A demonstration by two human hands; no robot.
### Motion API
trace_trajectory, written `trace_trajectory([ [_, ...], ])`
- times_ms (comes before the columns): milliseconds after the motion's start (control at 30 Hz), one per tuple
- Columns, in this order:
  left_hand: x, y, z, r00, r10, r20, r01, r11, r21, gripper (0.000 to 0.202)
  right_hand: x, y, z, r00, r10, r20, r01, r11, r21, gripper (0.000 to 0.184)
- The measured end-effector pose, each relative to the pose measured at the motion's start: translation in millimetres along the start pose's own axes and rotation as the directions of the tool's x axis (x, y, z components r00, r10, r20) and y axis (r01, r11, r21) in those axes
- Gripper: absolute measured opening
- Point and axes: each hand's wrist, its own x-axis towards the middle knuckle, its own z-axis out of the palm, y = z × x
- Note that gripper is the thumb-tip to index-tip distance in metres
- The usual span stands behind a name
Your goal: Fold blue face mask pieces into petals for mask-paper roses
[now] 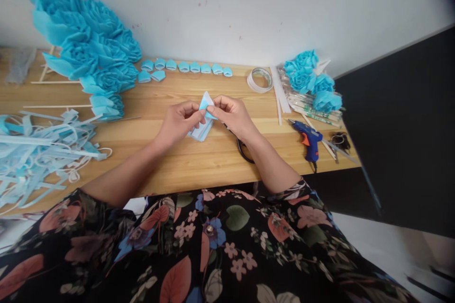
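Observation:
A small light-blue piece of non-woven cloth (206,101), folded to a point at the top, is held up between both hands. My left hand (180,120) pinches its lower left side with thumb and fingers. My right hand (232,112) pinches the right side, its thumb lying across the front. Just beneath, on the wooden table (170,165), lies a stack of pale blue cloth pieces (201,131), partly covered by the hands. Black-handled scissors (244,151) rest under my right wrist, mostly hidden.
Folded blue pieces (184,66) line the wall side. Blue cloth flowers (99,52) and cut strips (42,151) fill the left. To the right are a tape roll (260,80), white strips (280,90), more blue flowers (302,78) and a blue glue gun (310,139).

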Motion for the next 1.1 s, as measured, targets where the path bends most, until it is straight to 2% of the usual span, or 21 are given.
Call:
trace_trajectory([
  [367, 1.3, -1.3, -0.3, 1.000, -0.022, 0.017, 0.022, 1.000, 0.017, 0.029, -5.5, -9.9, 0.5, 1.000, -0.021, -0.011, 0.021, 1.000, 0.013, 0.055],
  [500, 0.8, -1.1, 0.3, 1.000, -0.012, 0.023, 0.011, 0.999, 0.036, 0.029, -2.9, -7.6, 0.6, 1.000, -0.010, 0.028, 0.010, 1.000, 0.017, 0.048],
  [833, 1.3, -0.9, -1.1, 0.997, -0.003, 0.076, -0.002, 0.997, 0.072, 0.031, 1.0, 0.8, -0.7, 1.000, -0.028, -0.001, 0.028, 1.000, -0.007, 0.037],
  [1000, 1.4, -1.2, -1.3, 0.999, -0.026, 0.037, 0.023, 0.997, 0.077, 0.030, 3.7, -12.2, -23.4, 0.966, -0.143, -0.216, 0.105, 0.978, -0.178, 0.031],
  [1100, 2.1, -0.9, -1.3, 0.999, -0.049, 0.001, 0.048, 0.996, 0.073, 0.028, -3.9, -27.9, -40.5, 0.964, -0.183, -0.191, 0.111, 0.935, -0.337, 0.026],
])
